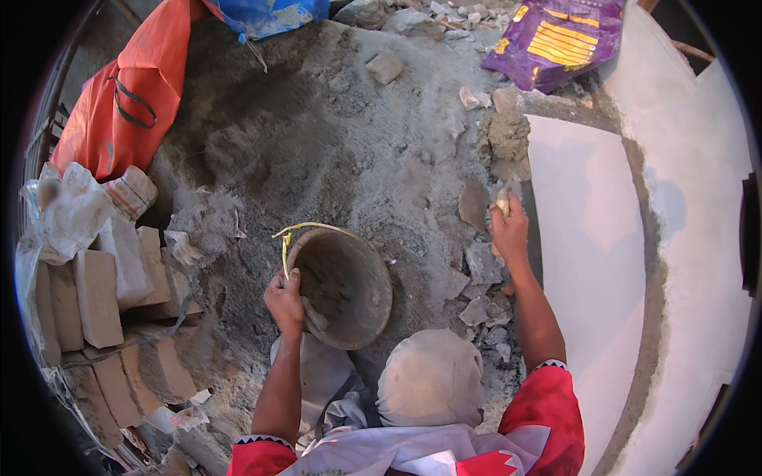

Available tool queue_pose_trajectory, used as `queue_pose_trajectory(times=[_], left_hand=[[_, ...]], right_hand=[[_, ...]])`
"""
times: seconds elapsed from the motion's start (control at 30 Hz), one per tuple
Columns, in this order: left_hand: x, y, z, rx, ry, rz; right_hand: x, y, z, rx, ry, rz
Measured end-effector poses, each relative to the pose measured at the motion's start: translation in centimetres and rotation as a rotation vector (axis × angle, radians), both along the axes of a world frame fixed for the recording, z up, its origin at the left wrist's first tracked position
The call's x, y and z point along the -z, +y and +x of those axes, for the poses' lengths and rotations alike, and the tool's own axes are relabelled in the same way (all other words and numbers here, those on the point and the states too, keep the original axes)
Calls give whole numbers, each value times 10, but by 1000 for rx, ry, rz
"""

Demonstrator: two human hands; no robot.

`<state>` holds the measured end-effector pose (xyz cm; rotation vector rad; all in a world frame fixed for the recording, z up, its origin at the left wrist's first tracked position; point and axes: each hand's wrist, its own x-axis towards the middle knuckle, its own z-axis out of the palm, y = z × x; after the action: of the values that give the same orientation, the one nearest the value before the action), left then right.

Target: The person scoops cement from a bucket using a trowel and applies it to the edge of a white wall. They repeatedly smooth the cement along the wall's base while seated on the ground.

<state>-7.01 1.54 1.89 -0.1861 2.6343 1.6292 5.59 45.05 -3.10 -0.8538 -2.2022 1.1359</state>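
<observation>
My left hand (284, 303) is closed on the near left rim of a round, mortar-stained bucket (349, 274). The bucket tips toward me, and its inside shows only a grey coating. A yellow cord (311, 226) is tied along its rim. On the right, my right hand (510, 230) grips the pale handle of a trowel (502, 198). Just beyond that hand lies a lump of wet mortar (506, 136), which hides most of the trowel's blade. It sits at the edge of a long white panel (587, 238).
Stacked bricks (99, 297) stand at the left, below an orange sheet (143, 87). Grey sand (317, 143) covers the middle ground. Broken stones (484, 270) line the white panel's near side. A purple sack (556, 44) and a blue sheet (274, 16) lie at the far side.
</observation>
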Motion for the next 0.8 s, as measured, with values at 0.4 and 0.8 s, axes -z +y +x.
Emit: queue_pose_trajectory(times=[0.4, 0.8], left_hand=[[3, 6, 0, 19, 17, 25], [8, 23, 14, 9, -18, -13]], right_hand=[[91, 40, -8, 220, -349, 175], [12, -154, 58, -811, -535, 23]])
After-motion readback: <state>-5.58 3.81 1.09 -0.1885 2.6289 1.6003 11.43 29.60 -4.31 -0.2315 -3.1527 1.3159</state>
